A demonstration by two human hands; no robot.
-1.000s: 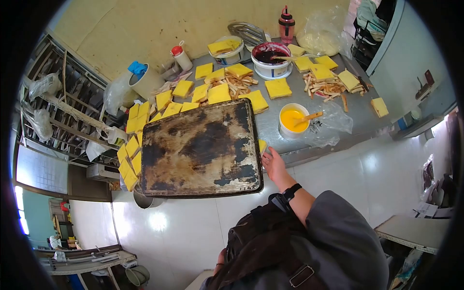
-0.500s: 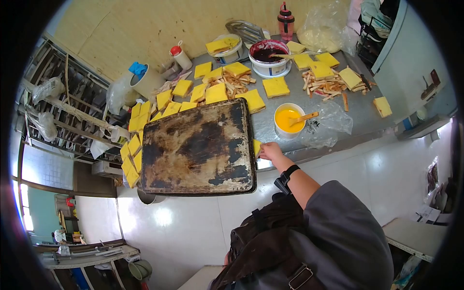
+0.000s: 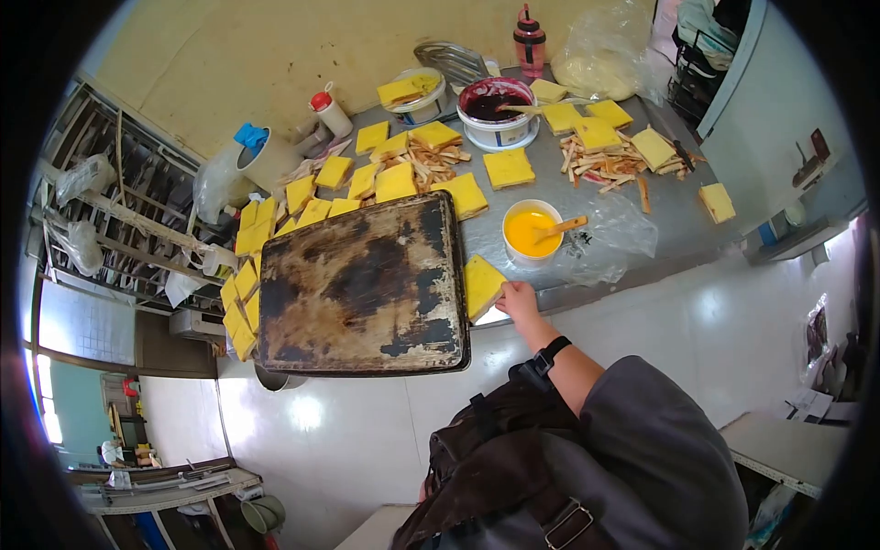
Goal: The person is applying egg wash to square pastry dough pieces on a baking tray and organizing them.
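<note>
Your left hand is not showing anywhere; your dark apron and grey sleeve are filling the lower part of the view, and whatever is under the baking tray (image 3: 362, 284) is hidden by it. The far stacks of yellow slices left of the tray are too crowded to count.

The tray, dark and stained, is lying on a grey metal counter (image 3: 660, 215), overhanging its near edge above a pale glossy floor. Beyond the tray, more yellow slices are spreading across the counter among strips of cut crust (image 3: 610, 160). Just right of the tray's far corner a white tub of yellow liquid (image 3: 533, 233) is standing with a stick in it, on crumpled clear plastic. Farther back from the tray a tub of dark red jam (image 3: 491, 110) is sitting beside a pink bottle (image 3: 528, 33). A yellowish wall is rising behind the counter.

Your right hand (image 3: 520, 300) is pinching one yellow slice (image 3: 481, 286) by its near corner, fingers closed on it. The slice is lying just beside the tray's right edge, at the counter's near edge.
</note>
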